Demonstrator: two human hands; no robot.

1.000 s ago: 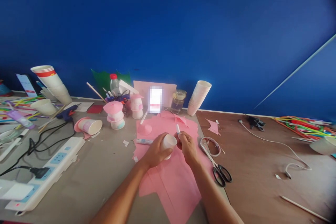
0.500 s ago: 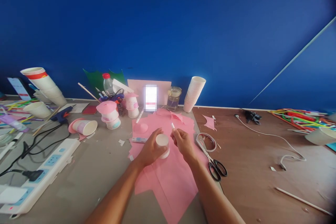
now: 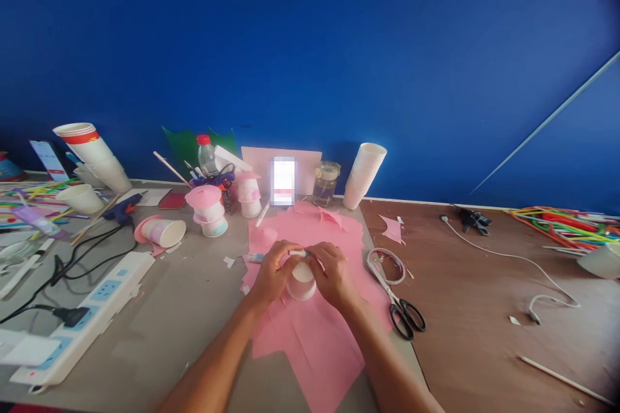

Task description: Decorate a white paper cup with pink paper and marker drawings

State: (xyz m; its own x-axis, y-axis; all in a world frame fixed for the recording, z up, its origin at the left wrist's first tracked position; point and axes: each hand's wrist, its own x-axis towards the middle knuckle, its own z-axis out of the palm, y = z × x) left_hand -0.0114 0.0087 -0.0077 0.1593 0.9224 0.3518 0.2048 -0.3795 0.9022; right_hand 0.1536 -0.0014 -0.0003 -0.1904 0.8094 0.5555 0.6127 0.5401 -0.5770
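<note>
**Both hands wrapped around a little paper cup**

The left hand (image 3: 272,274) and right hand (image 3: 333,274) were both curled around a small white paper cup (image 3: 301,284), one on each side, with the fingertips nearly meeting over its top. A thin white stick (image 3: 297,253) lay across there under the fingertips, and I couldn't tell which hand was actually pinching it. The cup sat over the pink paper (image 3: 314,342) in the middle of the table (image 3: 194,310). From the cup, scissors (image 3: 401,310) lay at 4 o'clock, a glue tube (image 3: 252,258) at 10, a stack of white cups (image 3: 365,174) at 1, and a power strip (image 3: 82,319) out at 8.
</note>
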